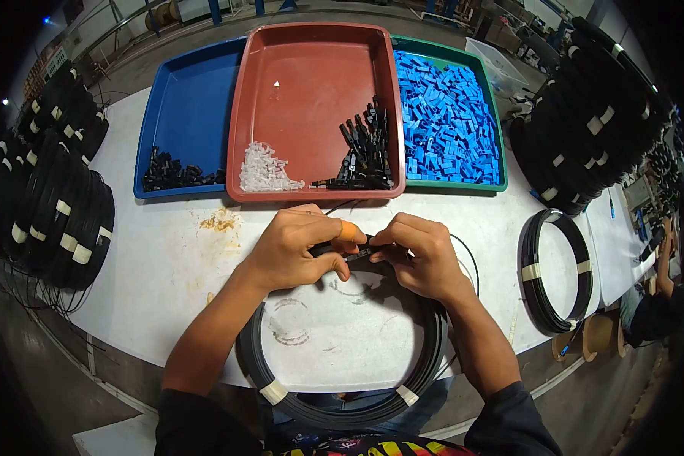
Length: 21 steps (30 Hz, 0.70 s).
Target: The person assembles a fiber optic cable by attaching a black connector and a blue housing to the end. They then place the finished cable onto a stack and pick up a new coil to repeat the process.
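Note:
Both hands meet over the far side of a black cable coil [249, 356] bound with pale tape. My left hand [300, 247], with orange tape around one finger, is closed on a small black connector [359, 254], thumb below and fingers above. My right hand [420, 254] pinches the right end of the same connector, where its fingers hide part of it. A thin black cable [471, 258] loops out to the right of that hand. The coil lies at the table's near edge, beneath my wrists.
Behind my hands stand a blue tray [194, 72] with black parts, a red tray [311, 61] with clear caps and black connectors, and a green tray [501, 171] of blue clips. Cable coils [68, 220] are stacked left and right [585, 129]; one coil [531, 289] lies right. Another person's arm [666, 262] shows far right.

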Motion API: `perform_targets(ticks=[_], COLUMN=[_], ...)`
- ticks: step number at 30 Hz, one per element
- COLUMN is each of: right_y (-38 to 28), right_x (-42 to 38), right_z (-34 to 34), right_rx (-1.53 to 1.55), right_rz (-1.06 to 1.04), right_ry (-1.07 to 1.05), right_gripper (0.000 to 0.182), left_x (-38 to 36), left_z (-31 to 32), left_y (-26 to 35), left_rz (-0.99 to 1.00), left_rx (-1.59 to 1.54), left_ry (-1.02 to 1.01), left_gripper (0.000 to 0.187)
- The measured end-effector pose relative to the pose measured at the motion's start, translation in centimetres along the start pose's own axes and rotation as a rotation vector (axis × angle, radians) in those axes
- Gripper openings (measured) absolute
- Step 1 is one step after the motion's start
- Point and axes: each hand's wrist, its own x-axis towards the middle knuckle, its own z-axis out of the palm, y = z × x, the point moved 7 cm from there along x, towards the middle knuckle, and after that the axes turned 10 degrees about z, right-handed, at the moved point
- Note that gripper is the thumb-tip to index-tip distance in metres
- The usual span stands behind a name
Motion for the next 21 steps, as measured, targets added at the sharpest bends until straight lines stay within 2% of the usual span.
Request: perform_targets(ticks=[19,21], right_y=[0.02,-0.11], right_x=[0.13,0.03], right_z=[0.03,0.07], right_rx=[0.059,-0.008], right_rz=[0.012,0.008], right_ry=[-0.010,-0.017], right_gripper=[0.020,0.021], left_x=[0.19,0.19], left_z=[0.35,0.28], left_y=[0.12,0.26], left_rz=[0.053,0.045], left_rx=[0.087,0.089], left_ry=[0.001,-0.011], left_gripper=[0.041,0.041])
